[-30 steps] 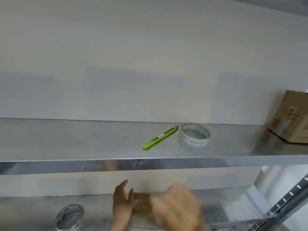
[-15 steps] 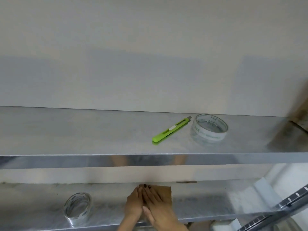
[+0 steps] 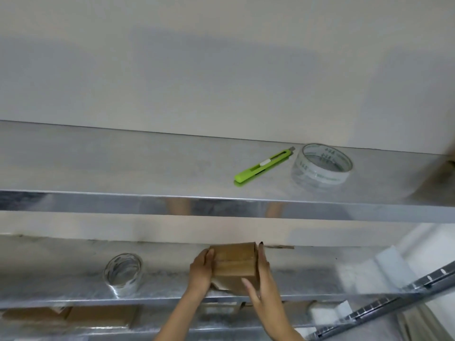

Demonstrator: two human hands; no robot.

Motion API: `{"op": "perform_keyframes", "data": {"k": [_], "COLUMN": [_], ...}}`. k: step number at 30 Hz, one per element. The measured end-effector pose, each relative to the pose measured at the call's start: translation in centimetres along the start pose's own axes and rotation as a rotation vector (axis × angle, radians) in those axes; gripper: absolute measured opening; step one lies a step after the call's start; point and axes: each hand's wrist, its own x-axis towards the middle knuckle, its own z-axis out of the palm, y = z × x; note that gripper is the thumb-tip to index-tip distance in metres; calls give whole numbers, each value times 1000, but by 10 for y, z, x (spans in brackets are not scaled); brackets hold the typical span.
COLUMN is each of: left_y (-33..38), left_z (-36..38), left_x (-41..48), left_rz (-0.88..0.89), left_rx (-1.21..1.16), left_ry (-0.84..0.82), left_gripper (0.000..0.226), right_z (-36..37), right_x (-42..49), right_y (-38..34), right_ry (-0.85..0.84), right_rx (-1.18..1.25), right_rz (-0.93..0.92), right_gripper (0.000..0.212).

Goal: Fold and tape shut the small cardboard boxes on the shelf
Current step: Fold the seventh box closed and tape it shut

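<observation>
A small brown cardboard box (image 3: 234, 262) stands on the middle metal shelf (image 3: 61, 279), near its front edge. My left hand (image 3: 200, 269) wraps the box's left side, thumb on its top edge. My right hand (image 3: 263, 284) lies flat against the right side with straight fingers, and its thumb rests on the front face. A loose flap shows under the box at the front left. A clear tape roll (image 3: 123, 270) stands left of the box on the same shelf.
On the upper shelf (image 3: 98, 203) lie a green utility knife (image 3: 263, 166) and a second clear tape roll (image 3: 321, 166). Flat cardboard pieces (image 3: 73, 316) lie on the shelf below. A perforated metal upright (image 3: 394, 306) slants at the lower right.
My hands lay together on top of the box half a second ago; they have moved apart to its left and right sides. The view has tilted down and shifted left.
</observation>
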Motion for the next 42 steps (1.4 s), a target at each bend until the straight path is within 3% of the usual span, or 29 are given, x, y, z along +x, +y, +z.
{"op": "perform_keyframes", "data": {"k": [2, 5, 8, 10, 12, 16, 18, 20, 21, 24, 26, 28, 30, 32, 35, 37, 42], "left_y": [-1, -4, -5, -25, -12, 8, 9, 9, 10, 14, 12, 11, 5, -4, -14, -14, -16], "left_z": [2, 6, 5, 11, 3, -7, -8, -8, -9, -13, -15, -13, -9, -6, 0, -1, 1], "left_x": [-6, -5, 5, 26, 19, 4, 5, 4, 4, 2, 4, 1, 1, 4, 8, 6, -7], "left_rz": [17, -72, -155, -220, -238, -124, -102, -94, -107, -106, -104, -108, -134, -178, -252, -196, -84], "left_rx": [-10, -13, -213, -454, -491, -336, -269, -233, -227, -218, -324, -444, -436, -379, -359, -297, -355], "left_ry": [23, 28, -104, -117, -153, -153, -123, -86, -87, -109, -157, -148, -66, -45, -61, -64, -44], "left_gripper": [31, 38, 59, 91, 105, 61, 54, 53, 54, 61, 67, 49, 35, 31, 58, 66, 49], "right_z": [7, 18, 31, 42, 46, 23, 12, 4, 0, -10, -8, -1, 5, 14, 37, 58, 57], "right_x": [9, 22, 35, 39, 43, 47, 46, 40, 36, 21, 14, 15, 22, 24, 17, 16, 29], "right_y": [-9, -16, -34, -50, -56, -55, -45, -23, -13, 3, -3, -13, -25, -29, -31, -28, -22], "right_ry": [34, -85, -159, -207, -242, -425, -414, -372, -369, -395, -366, -226, -149, -236, -391, -390, -407], "right_rx": [-41, -388, -615, -606, -487, -181, -329, -530, -567, -350, -173, -164, -319, -431, -534, -579, -450], "right_rz": [-55, -155, -265, -250, -193, -49, -184, -306, -271, -60, -52, -125, -184, -167, -149, -131, -134], "right_gripper": [69, 66, 71, 71, 68, 68, 63, 63, 64, 66, 66, 64, 63, 67, 59, 59, 64]}}
